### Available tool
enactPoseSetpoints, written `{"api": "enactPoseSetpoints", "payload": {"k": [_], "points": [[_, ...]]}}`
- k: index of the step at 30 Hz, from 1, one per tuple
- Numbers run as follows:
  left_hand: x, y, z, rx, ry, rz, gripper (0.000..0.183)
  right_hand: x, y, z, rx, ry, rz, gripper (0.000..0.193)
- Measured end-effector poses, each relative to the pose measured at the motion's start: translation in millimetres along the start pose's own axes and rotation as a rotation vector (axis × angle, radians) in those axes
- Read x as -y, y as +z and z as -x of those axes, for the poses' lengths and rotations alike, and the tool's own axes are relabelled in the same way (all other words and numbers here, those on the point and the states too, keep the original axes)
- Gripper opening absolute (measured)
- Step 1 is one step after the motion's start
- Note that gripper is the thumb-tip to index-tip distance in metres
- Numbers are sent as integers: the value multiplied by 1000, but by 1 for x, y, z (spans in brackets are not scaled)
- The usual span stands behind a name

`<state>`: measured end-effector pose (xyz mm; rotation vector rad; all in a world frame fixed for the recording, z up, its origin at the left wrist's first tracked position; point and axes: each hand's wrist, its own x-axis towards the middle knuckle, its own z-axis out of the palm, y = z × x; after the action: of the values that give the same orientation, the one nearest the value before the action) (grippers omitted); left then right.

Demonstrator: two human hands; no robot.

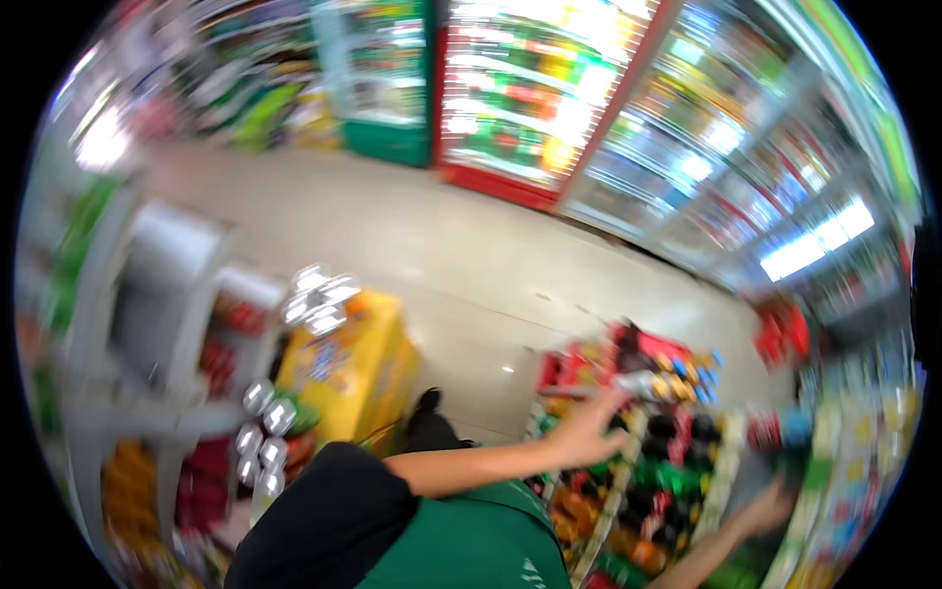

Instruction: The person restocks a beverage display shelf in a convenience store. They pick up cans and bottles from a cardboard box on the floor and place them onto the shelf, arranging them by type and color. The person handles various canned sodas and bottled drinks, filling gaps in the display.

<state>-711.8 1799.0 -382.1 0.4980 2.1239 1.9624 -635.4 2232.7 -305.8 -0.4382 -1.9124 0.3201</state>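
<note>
Pale tiled floor [471, 285] stretches across a shop in the head view, with a red-framed cooler [496, 185] at the far side and a yellow carton [378, 363] on the left. At lower right, pale strips divide rows of dark bottles [677, 432] and orange bottles [574, 515], the goods nearest the hands. Over these rows the left hand [589, 432] is spread, fingers apart and gripping nothing that shows, just beside a pale silvery item [638, 383]. Farther right, the right hand [770, 506] reaches into a grey bay, below a red-and-blue item [782, 429]; blur hides its fingers, so whether it grips anything I cannot tell. As for progress, the bottle rows look well stocked and in order, while the grey bay seems the less finished part; how much remains there is too blurred to judge.
</note>
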Motion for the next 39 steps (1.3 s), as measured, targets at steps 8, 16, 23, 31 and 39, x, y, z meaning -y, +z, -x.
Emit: {"api": "enactPoseSetpoints", "payload": {"k": [8, 16, 23, 31, 39], "points": [[-82, -106, 70, -426, 243, -151, 50, 306, 87, 157, 516, 109, -790, 36], [-90, -206, 203, -835, -87, -470, 38, 471, 123, 310, 1745, -580, -1309, 48], [-23, -302, 307, -1129, -563, -940, 54, 571, 95, 438, 2016, -801, -1095, 80], [8, -347, 317, -613, -764, -648, 61, 562, 105, 452, 2102, -494, -1171, 73], [20, -345, 299, -827, -603, -831, 35, 462, 116, 312, 1958, 329, -1228, 55]]}}
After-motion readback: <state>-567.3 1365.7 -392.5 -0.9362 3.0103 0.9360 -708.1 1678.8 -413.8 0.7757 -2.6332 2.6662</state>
